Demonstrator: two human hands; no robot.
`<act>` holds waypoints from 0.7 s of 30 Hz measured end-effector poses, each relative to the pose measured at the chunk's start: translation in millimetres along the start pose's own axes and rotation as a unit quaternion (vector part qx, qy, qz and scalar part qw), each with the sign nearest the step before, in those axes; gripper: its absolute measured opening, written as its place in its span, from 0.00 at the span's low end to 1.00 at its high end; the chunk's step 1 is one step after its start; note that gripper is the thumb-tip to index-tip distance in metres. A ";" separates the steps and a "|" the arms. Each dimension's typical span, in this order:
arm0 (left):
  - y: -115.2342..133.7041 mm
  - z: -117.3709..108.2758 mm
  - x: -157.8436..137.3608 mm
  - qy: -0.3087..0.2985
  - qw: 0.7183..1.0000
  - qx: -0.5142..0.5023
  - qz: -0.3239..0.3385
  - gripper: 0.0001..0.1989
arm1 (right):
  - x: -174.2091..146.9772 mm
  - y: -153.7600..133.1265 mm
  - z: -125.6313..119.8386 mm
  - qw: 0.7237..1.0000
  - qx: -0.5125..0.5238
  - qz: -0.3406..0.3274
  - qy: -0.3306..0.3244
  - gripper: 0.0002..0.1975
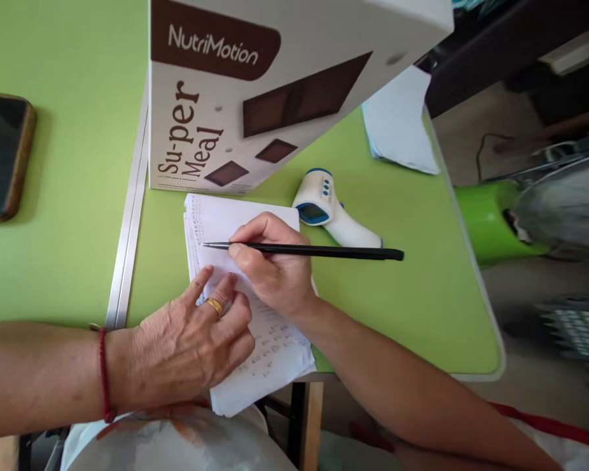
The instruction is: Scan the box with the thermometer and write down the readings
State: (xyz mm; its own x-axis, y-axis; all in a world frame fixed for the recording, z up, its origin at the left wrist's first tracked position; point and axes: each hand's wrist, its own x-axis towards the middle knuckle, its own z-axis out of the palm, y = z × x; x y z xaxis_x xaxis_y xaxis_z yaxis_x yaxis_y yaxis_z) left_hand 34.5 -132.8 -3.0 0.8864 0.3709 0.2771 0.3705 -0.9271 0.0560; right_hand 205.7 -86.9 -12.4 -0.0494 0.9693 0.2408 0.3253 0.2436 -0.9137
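A small notepad [250, 210] with perforations along its left edge lies on the green table, its lower page covered in handwriting and hanging over the front edge. My right hand [275, 261] pinches a slim black pen [334, 252] between thumb and fingers. The pen's tip touches or hovers just over the upper page near the perforated edge; I cannot tell which. My left hand [196, 337], with a gold ring and a red wrist cord, rests on the pad below the pen, its fingers slightly spread and bent. The thumb of that hand is hidden.
Behind the pad stands a large white and brown box [186, 98]. To its right are a white infrared thermometer [319, 196] and folded white paper [402, 124]. A phone [4, 154] lies at far left. A metal strip [130, 242] crosses the green table [412, 314].
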 end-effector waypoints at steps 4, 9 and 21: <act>3.5 1.6 -2.7 -0.066 0.997 -0.032 -0.029 0.57 | -2.1 -0.2 1.3 1.000 -0.021 0.012 0.004 0.05; 11.0 2.0 -5.0 -0.085 0.994 -0.017 -0.073 0.62 | -6.9 3.8 0.4 0.999 -0.005 -0.022 0.023 0.06; 19.2 0.8 -4.7 -0.084 0.990 0.002 -0.118 0.39 | -6.8 11.9 2.9 0.990 0.004 -0.127 -0.055 0.08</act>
State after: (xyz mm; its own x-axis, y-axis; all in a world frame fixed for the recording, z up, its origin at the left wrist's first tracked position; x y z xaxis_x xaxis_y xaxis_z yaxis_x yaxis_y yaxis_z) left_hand 37.7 -152.3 -4.0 0.8087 0.5806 0.0942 0.5731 -0.8138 0.0959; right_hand 207.2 -90.5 -25.9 -0.2303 0.8747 0.4265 0.2817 0.4794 -0.8312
